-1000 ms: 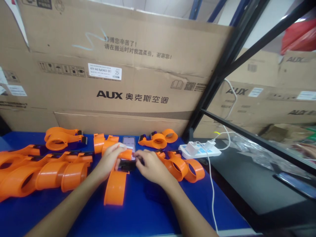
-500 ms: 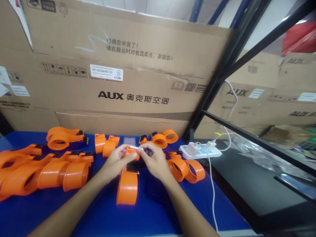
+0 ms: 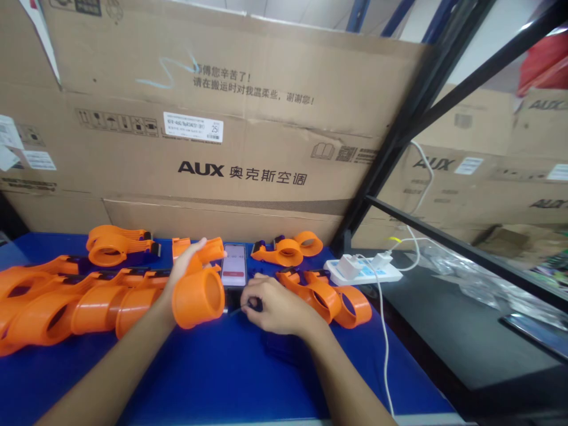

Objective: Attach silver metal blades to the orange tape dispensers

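Observation:
My left hand (image 3: 181,273) is closed on an orange tape dispenser (image 3: 199,299), its round ring facing me and its handle hidden behind my fingers. It hangs over the blue table (image 3: 213,373), beside the row of dispensers. My right hand (image 3: 277,305) is near the table at centre, fingers curled in a pinch. A thin dark bit shows at its fingertips, too small to name. Black parts (image 3: 233,296) lie just left of those fingers, partly covered. Behind them a phone (image 3: 234,265) with a lit screen lies on the table.
Several orange dispensers (image 3: 95,307) line the left side, with more at the back left (image 3: 109,245). Others (image 3: 352,306) are at right. A white power strip (image 3: 364,269) with plugs and a cable (image 3: 385,355) sits by the black rack post (image 3: 386,160). Large cartons (image 3: 244,136) stand behind.
My hands have come apart. The left has carried the dispenser to the left and turned its ring toward me. The right has let go of it and dropped lower, to the black parts.

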Motion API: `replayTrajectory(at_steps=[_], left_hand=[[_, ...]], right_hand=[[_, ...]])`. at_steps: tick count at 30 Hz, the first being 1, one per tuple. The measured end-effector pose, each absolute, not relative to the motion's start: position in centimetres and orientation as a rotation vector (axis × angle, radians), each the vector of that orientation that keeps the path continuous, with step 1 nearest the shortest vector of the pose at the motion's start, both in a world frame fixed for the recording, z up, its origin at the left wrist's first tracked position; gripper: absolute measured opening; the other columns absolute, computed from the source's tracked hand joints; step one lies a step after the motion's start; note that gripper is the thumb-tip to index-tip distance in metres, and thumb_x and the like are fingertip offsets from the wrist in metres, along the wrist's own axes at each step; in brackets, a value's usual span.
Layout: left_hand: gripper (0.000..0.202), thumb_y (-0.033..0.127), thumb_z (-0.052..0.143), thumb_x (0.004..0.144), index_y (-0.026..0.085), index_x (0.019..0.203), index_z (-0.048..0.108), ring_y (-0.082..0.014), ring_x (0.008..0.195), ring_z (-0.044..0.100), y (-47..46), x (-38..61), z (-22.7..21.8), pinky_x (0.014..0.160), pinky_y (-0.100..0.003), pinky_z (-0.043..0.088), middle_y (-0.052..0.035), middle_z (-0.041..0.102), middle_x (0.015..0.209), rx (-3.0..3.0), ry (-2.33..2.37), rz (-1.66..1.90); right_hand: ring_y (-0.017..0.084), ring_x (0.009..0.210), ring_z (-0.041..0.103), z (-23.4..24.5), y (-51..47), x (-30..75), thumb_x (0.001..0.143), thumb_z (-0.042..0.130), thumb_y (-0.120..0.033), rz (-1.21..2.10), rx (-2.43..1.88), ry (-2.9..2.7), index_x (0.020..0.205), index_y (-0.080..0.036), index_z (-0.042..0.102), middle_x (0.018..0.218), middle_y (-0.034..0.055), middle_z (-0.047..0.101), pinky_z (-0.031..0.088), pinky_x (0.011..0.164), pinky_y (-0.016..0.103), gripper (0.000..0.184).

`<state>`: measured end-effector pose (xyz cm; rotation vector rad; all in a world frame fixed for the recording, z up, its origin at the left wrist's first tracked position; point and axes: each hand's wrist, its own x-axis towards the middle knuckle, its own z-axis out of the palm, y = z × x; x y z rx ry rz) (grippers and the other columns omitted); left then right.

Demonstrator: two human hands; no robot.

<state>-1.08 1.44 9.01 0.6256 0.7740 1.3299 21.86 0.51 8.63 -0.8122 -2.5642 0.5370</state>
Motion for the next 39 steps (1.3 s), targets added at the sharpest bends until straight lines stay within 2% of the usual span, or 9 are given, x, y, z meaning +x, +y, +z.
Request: replayTrajectory(at_steps=[7, 11, 14, 18, 23, 26, 29, 34, 39], left_hand=[[0.035, 0.05, 0.077, 0.08, 0.02, 0.092, 0.064, -0.0131, 0.043, 0.056, 1.6, -0.6, 8.7, 0.042, -0.026, 0.045, -0.0005, 0.066, 0.063, 0.686, 0.854, 1.305], [0.036, 0.046, 0.08, 0.077, 0.022, 0.075, 0.053, -0.0079, 0.038, 0.043, 1.2, 0.1, 8.3, 0.044, -0.023, 0.044, 0.0081, 0.046, 0.047, 0.647, 0.879, 1.34], [0.036, 0.044, 0.082, 0.074, 0.021, 0.078, 0.054, -0.0061, 0.036, 0.037, 1.3, 0.5, 7.5, 0.039, -0.019, 0.035, 0.0103, 0.042, 0.047, 0.77, 0.925, 1.41], [0.039, 0.047, 0.082, 0.074, 0.02, 0.092, 0.061, -0.0062, 0.041, 0.043, 1.5, 1.2, 6.4, 0.041, -0.018, 0.034, 0.0075, 0.055, 0.061, 0.881, 0.938, 1.483], [0.041, 0.055, 0.077, 0.08, 0.022, 0.1, 0.063, -0.0098, 0.053, 0.056, 1.6, 1.8, 5.6, 0.053, -0.022, 0.046, 0.0033, 0.064, 0.078, 0.894, 0.994, 1.584], [0.043, 0.059, 0.072, 0.083, 0.023, 0.105, 0.064, -0.0149, 0.063, 0.064, 1.7, 1.9, 5.4, 0.061, -0.027, 0.052, 0.0004, 0.067, 0.083, 0.907, 1.017, 1.596], [0.046, 0.061, 0.066, 0.088, 0.024, 0.116, 0.067, -0.0234, 0.089, 0.072, 1.6, 2.2, 5.3, 0.075, -0.033, 0.057, -0.0076, 0.074, 0.104, 0.997, 1.054, 1.62], [0.054, 0.057, 0.046, 0.101, 0.027, 0.145, 0.055, -0.0309, 0.133, 0.058, -0.7, 2.1, 5.6, 0.106, -0.048, 0.049, -0.0137, 0.06, 0.146, 1.405, 1.184, 1.513], [0.057, 0.051, 0.063, 0.093, 0.028, 0.145, 0.057, -0.036, 0.137, 0.051, -4.4, -4.0, 7.1, 0.116, -0.058, 0.035, -0.0126, 0.06, 0.146, 2.314, 1.53, 1.216]], right_hand=[[0.017, 0.077, 0.059, 7.5, 0.4, 21.1, 0.081, 0.071, -0.01, 0.449, -0.999, -2.611, 0.082, -0.019, 0.069, 0.08, 0.0022, 0.065, 0.04, 0.065, 0.025, 0.009], [0.016, 0.075, 0.058, 7.7, 0.3, 21.2, 0.078, 0.074, -0.011, 0.422, -1.013, -2.612, 0.085, -0.019, 0.069, 0.082, 0.0023, 0.066, 0.04, 0.066, 0.025, 0.012], [0.016, 0.072, 0.058, 8.6, 0.2, 21.4, 0.088, 0.067, -0.016, 0.444, -1.018, -2.519, 0.083, -0.02, 0.068, 0.074, 0.0007, 0.063, 0.039, 0.065, 0.026, 0.007], [0.018, 0.08, 0.06, 9.9, -0.3, 21.7, 0.097, 0.061, -0.03, 0.542, -0.941, -2.294, 0.106, -0.022, 0.069, 0.089, 0.0031, 0.068, 0.047, 0.073, 0.03, 0.014], [0.026, 0.116, 0.061, 10.5, -1.4, 21.4, 0.076, 0.087, -0.04, 0.784, -0.667, -2.323, 0.145, -0.03, 0.052, 0.138, 0.0088, 0.059, 0.049, 0.102, 0.04, 0.078], [0.028, 0.127, 0.058, 10.4, -1.5, 21.0, 0.076, 0.087, -0.034, 0.846, -0.638, -2.321, 0.143, -0.031, 0.053, 0.143, 0.0086, 0.057, 0.045, 0.11, 0.044, 0.075], [0.03, 0.13, 0.058, 10.1, -1.1, 21.0, 0.078, 0.085, -0.035, 0.85, -0.654, -2.221, 0.14, -0.03, 0.055, 0.141, 0.0091, 0.06, 0.045, 0.112, 0.049, 0.069], [0.03, 0.126, 0.063, 9.5, -0.1, 21.1, 0.086, 0.078, -0.041, 0.921, -0.675, -1.856, 0.141, -0.027, 0.046, 0.14, 0.0133, 0.06, 0.052, 0.105, 0.047, 0.065], [0.029, 0.124, 0.064, 8.7, 0.4, 20.9, 0.086, 0.079, -0.039, 0.996, -0.714, -1.807, 0.139, -0.027, 0.047, 0.14, 0.0126, 0.06, 0.052, 0.106, 0.046, 0.062]])
